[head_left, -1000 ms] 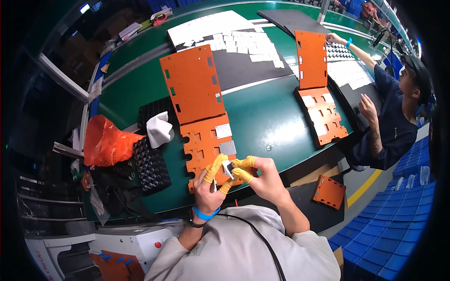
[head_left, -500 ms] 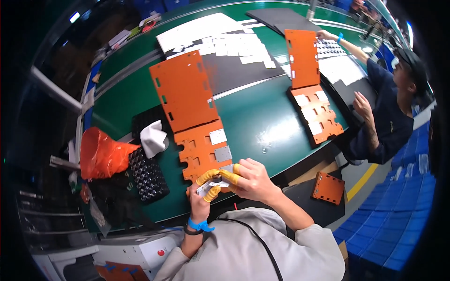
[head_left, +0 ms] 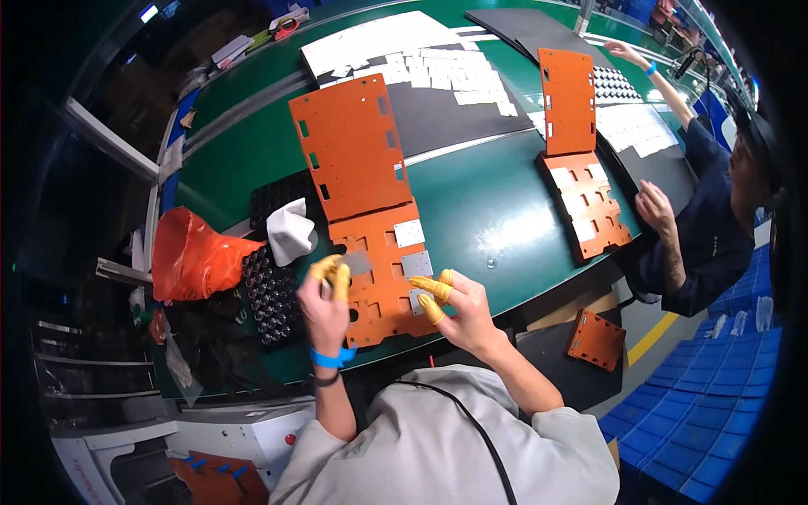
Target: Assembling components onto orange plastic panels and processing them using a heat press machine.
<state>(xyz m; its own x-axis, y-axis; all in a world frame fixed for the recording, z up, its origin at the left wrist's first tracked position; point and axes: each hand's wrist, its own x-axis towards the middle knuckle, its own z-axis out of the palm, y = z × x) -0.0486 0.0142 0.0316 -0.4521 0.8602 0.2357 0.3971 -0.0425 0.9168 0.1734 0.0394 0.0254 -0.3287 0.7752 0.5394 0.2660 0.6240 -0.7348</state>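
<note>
An orange hinged fixture (head_left: 383,290) lies in front of me on the green bench, its perforated lid (head_left: 352,151) raised behind it. My left hand (head_left: 326,299), with yellow finger covers, pinches a thin grey plate (head_left: 357,263) over the fixture's left side; motion blurs it. My right hand (head_left: 463,313), also in yellow finger covers, has its thumb and fingers apart at the fixture's right edge. Beside those fingertips is a grey plate (head_left: 416,303), partly covered by them. Above it in the same column lie a grey plate (head_left: 416,264) and a whiter plate (head_left: 409,233).
Black trays of round pieces (head_left: 269,295), a white cloth (head_left: 290,231) and an orange bag (head_left: 194,257) lie left. Behind the lid are a dark board (head_left: 459,126) and white cards (head_left: 459,76). At right, a co-worker (head_left: 707,210) reaches past another orange fixture (head_left: 585,202).
My hands were together at the fixture's near edge around a small plate and a dark round piece. They have parted, the left moving left and away from me, the right staying at the right edge.
</note>
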